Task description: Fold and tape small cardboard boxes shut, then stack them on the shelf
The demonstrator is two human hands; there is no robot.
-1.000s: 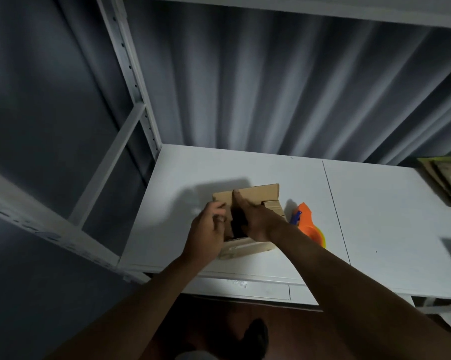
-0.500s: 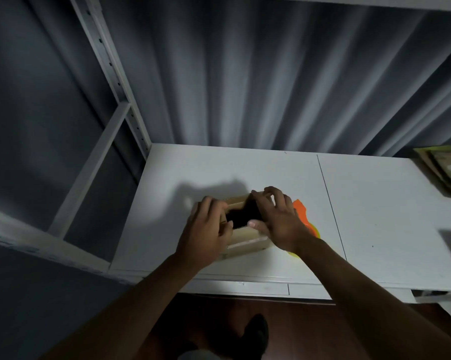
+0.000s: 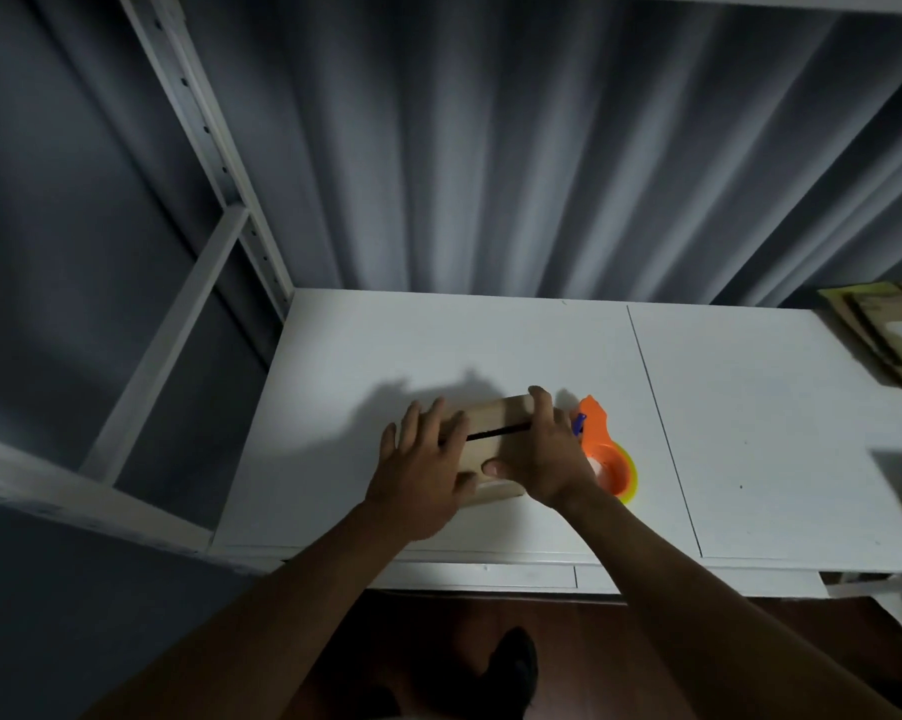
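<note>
A small brown cardboard box (image 3: 493,420) sits on the white shelf board (image 3: 490,345), its two top flaps folded down with a thin dark seam between them. My left hand (image 3: 420,472) lies flat on the left end of the flaps, fingers spread and straight. My right hand (image 3: 540,459) presses on the right end, fingers over the far flap and thumb against the near side. An orange tape dispenser (image 3: 602,449) with a yellow-green roll lies just right of the box, partly behind my right hand.
White metal shelf uprights (image 3: 205,132) and a brace rise at the left. A stack of flat cardboard (image 3: 885,330) lies at the right edge. Grey curtain hangs behind. A seam (image 3: 662,423) splits the board; a shoe (image 3: 511,667) shows on the dark floor below.
The box's flaps went from open, showing a dark inside, to folded down with only a thin seam. Both hands moved onto the top of the box.
</note>
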